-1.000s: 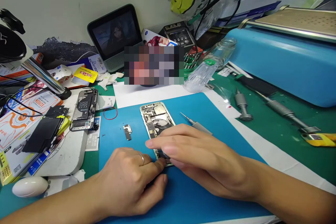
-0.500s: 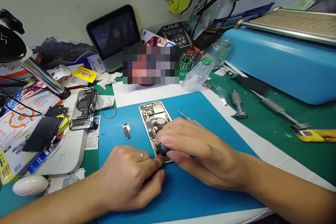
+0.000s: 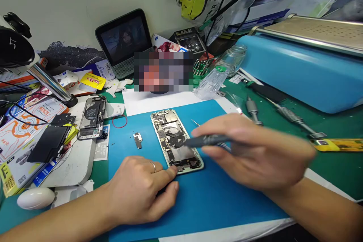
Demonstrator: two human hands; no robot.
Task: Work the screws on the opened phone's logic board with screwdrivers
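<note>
An opened phone lies on the blue mat, its inner parts exposed. My left hand rests at the lower left corner, fingers curled, with the index fingertip pressed on the phone's edge. My right hand, blurred, is raised over the phone's right side. It grips a slim dark grey tool whose front end points left across the phone. Left of the phone lies a small metal shield plate with tiny specks near it. The thin tip of a precision screwdriver shows behind my right fingers.
A second opened phone part sits on a white stand at left, near boxes and a lamp pole. At the back are a smart display, a clear bottle and a bit holder. Screwdrivers and a yellow cutter lie right.
My right hand has lifted and moved right, off the phone's lower end, with the dark tool now turned sideways. The phone's lower half is uncovered. My left hand stays put.
</note>
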